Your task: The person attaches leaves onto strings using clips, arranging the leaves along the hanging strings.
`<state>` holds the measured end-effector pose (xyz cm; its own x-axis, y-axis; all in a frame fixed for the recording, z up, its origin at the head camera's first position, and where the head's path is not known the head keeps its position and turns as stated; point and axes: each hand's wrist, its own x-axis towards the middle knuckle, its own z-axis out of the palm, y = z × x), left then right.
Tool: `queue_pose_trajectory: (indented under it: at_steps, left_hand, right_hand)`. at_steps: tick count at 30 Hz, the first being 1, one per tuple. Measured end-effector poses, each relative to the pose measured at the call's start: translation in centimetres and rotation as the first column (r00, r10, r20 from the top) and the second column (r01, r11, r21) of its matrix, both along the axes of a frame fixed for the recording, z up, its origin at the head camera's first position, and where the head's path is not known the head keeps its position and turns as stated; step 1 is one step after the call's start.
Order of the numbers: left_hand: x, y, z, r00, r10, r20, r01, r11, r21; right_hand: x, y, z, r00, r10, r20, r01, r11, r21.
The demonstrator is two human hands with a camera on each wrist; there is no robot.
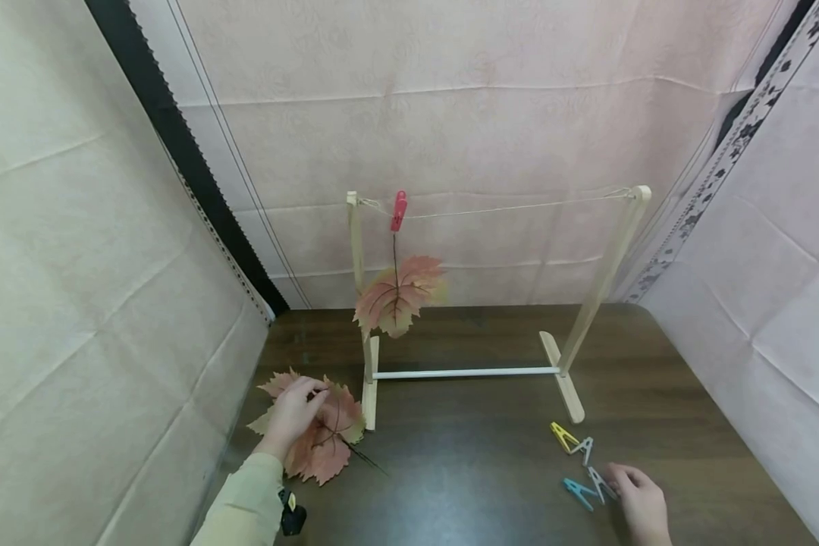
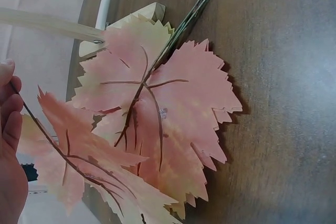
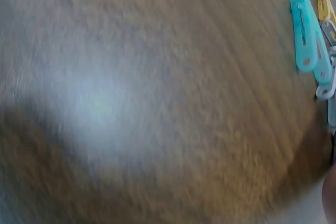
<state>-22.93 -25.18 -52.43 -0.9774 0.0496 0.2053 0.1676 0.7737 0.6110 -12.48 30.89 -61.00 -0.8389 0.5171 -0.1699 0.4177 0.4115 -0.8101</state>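
Observation:
My left hand (image 1: 296, 413) pinches the thin dark stem of one reddish artificial leaf (image 2: 89, 166), lifted and tilted over the others. Beneath it, a stack of similar leaves (image 2: 173, 108) lies on the table, green stems bundled together. My right hand (image 1: 641, 500) is low over the table at the right, fingers bent, fingertips right at a grey clothespin (image 1: 597, 482); I cannot tell whether they grip it. Beside that lie a blue clothespin (image 3: 305, 35), a yellow clothespin (image 1: 563, 437) and another grey clothespin (image 1: 585, 449). Only a fingertip shows in the right wrist view.
A wooden stand (image 1: 604, 280) with a string (image 1: 505, 208) across its top and a white bar (image 1: 464, 373) below stands mid-table. Toward the string's left end a red clothespin (image 1: 399, 211) holds up a hanging leaf (image 1: 399, 296). Pale cloth (image 1: 484, 136) surrounds the brown table (image 1: 464, 455).

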Motion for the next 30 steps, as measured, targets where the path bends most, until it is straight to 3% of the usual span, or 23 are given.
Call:
queue_pose_trajectory:
  at_steps: [9,15,19,23,30]
  left_hand:
    - [0.3,-0.1,0.1,0.999,0.013,0.040,-0.013,1.000,0.014]
    - [0.0,-0.4,0.9,1.000,0.029,0.008,-0.029,0.999,0.031]
    - [-0.3,-0.5,1.3,0.999,0.044,-0.011,-0.043,0.998,0.048]
    - [-0.4,-0.2,1.4,0.998,0.060,-0.007,-0.059,0.996,0.069]
    - [-0.3,0.2,1.7,0.995,0.095,0.000,-0.095,0.991,0.099]
  right_hand:
    - [-0.8,-1.5,-0.3,0.997,-0.041,-0.058,0.038,0.998,-0.054]
    - [-0.8,-0.3,-0.4,0.994,-0.081,-0.080,0.072,0.992,-0.107]
    - [-0.1,1.0,0.2,0.998,0.069,-0.002,-0.069,0.998,-0.010]
    - [1.1,2.0,-0.2,0.964,0.243,0.110,-0.255,0.960,0.116]
    - [1.3,2.1,-1.3,0.915,0.376,0.145,-0.397,0.903,0.165]
